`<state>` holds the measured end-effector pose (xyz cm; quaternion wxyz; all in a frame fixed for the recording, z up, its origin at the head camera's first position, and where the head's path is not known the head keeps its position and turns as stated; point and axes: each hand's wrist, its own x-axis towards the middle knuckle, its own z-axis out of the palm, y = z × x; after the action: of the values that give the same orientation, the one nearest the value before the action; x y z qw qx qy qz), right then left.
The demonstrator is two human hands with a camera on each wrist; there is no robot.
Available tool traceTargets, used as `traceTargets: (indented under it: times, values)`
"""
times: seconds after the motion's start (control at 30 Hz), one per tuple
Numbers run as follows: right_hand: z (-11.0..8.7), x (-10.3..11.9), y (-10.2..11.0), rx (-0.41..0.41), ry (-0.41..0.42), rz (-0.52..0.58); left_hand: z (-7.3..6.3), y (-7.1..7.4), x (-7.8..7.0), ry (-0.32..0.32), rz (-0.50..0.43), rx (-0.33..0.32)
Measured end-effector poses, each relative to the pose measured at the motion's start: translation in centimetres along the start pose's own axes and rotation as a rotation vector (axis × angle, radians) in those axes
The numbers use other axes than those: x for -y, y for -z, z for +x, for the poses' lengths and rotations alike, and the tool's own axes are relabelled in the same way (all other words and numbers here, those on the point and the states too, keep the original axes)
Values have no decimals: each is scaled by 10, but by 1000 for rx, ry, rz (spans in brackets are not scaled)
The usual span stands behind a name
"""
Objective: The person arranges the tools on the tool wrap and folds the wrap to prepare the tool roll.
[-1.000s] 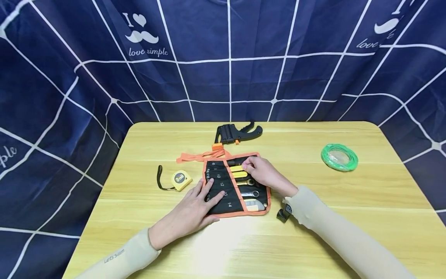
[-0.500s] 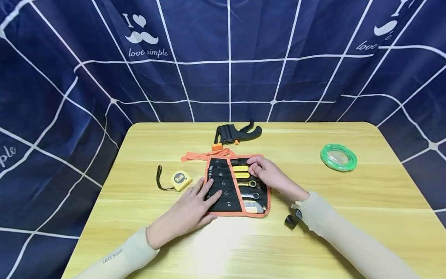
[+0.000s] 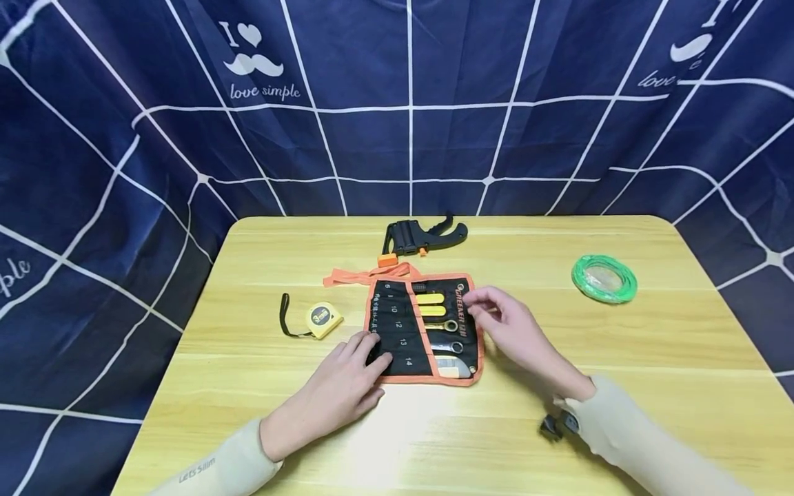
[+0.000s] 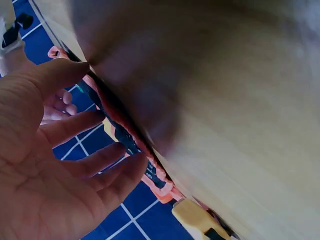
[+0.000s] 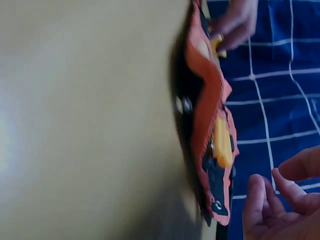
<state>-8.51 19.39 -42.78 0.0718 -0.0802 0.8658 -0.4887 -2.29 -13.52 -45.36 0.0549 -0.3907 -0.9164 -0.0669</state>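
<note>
A black tool roll (image 3: 387, 317) with orange edging lies unfolded on the table. Its pockets hold two yellow-handled tools (image 3: 432, 299), a gold-toned wrench (image 3: 449, 326), a silver wrench (image 3: 455, 347) and a grey-and-yellow utility knife (image 3: 457, 368). My left hand (image 3: 340, 383) rests at the roll's left edge, fingertips on the black cloth. Past the right border, my right hand (image 3: 517, 332) hovers with loosely bent fingers and nothing in them. The right wrist view shows that hand (image 5: 285, 212) apart from the roll's orange rim (image 5: 206, 115).
To the left sits a yellow tape measure (image 3: 323, 319) with a black strap. Behind the roll, a black clamp (image 3: 406, 239) with an orange pad lies beside the orange tie (image 3: 350, 277). A green coil (image 3: 579, 279) is at the right. Dark blue curtains (image 3: 453, 145) enclose the table.
My right hand has moved off the roll's yellow-handled tools to the right, uncovering the printed lettering. The roll shifted slightly right early on. My left hand has drawn back slightly.
</note>
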Motion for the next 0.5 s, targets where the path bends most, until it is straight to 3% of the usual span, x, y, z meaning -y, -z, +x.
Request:
traceTargets:
  times: [0.27,0.5]
  values:
    - [-43,4,-1,5,149,-86,-1,5,-12,-7,3,-39]
    - [-66,-5,-18,-9,303,-204,0,1,-23,82,-94,-25]
